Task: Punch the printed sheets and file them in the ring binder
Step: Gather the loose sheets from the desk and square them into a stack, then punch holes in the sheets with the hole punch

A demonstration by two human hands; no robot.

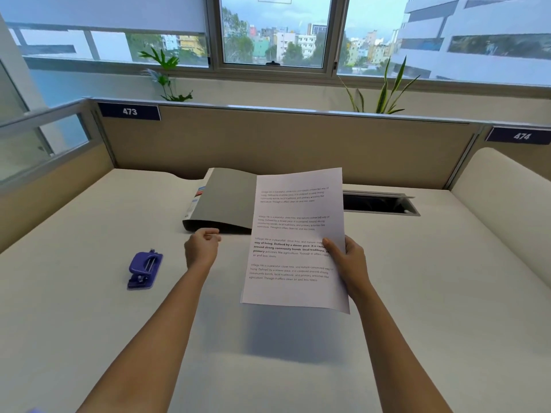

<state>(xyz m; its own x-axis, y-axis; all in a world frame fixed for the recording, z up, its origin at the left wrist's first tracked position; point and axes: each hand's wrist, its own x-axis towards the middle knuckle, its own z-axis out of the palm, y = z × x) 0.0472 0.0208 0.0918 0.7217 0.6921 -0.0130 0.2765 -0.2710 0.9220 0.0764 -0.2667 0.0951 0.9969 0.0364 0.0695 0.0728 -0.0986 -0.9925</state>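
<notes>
Right hand (348,263) pinches sheets (295,234) by right edge, thumb on top, above desk (417,293) middle. Paper light, floppy (likely sags one-handed), so support both long edges. Left hand (202,248) fingers curled, empty, near binder (226,201).

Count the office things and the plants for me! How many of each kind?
Ring binder: 1
Hole punch: 1
Paper bundle: 1, held by the right hand; its sheets cannot be counted
Plants: 2, one left, one right
Number signs: 2, 473 and 474
Total: 7
</notes>
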